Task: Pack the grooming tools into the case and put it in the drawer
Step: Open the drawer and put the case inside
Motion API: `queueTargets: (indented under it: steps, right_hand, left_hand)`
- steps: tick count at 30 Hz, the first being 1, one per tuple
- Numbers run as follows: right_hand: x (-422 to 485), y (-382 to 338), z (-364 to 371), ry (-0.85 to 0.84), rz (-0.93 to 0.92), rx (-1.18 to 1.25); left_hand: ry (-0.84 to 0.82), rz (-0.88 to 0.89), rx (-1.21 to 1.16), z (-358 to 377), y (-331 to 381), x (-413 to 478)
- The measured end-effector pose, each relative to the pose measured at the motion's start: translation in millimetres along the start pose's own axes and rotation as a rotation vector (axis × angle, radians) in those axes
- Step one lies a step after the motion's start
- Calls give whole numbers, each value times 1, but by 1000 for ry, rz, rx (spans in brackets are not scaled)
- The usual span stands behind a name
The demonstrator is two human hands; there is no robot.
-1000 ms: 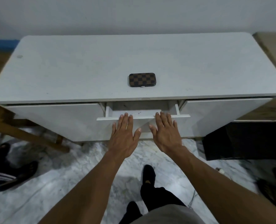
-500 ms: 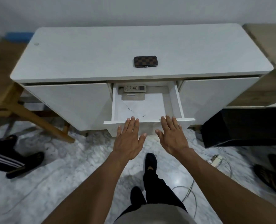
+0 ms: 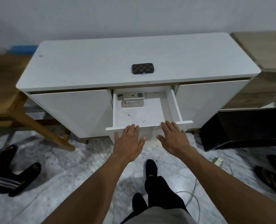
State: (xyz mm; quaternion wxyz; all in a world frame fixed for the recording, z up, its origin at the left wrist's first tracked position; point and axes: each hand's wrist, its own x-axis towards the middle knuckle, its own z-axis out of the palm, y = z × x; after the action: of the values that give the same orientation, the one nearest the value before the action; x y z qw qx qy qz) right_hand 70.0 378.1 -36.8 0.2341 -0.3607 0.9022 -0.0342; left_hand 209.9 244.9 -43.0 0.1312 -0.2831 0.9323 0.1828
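Note:
A closed brown checkered case lies flat on the white cabinet top, near its front edge above the middle drawer. The white drawer is pulled far out. My left hand and my right hand are spread flat, palms down, with fingertips at the drawer's front panel. Neither hand holds anything. No loose grooming tools are visible.
Inside the drawer, at the back, lie a white remote control and a flat grey device. A wooden chair stands left of the cabinet. A black box sits at the right. Cables and shoes lie on the marble floor.
The drawer has slid out from nearly shut to far open, with both hands on its front. The view has pulled back from the cabinet. The case has stayed put.

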Motion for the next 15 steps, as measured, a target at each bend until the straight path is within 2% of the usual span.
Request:
queueTargets:
  steps: [8, 15]
  right_hand:
    - [57, -28, -67, 147, -41, -25]
    - [163, -57, -143, 248, -145, -1]
  left_hand:
    - [281, 12, -49, -58, -11, 65]
    - [343, -4, -60, -118, -35, 166]
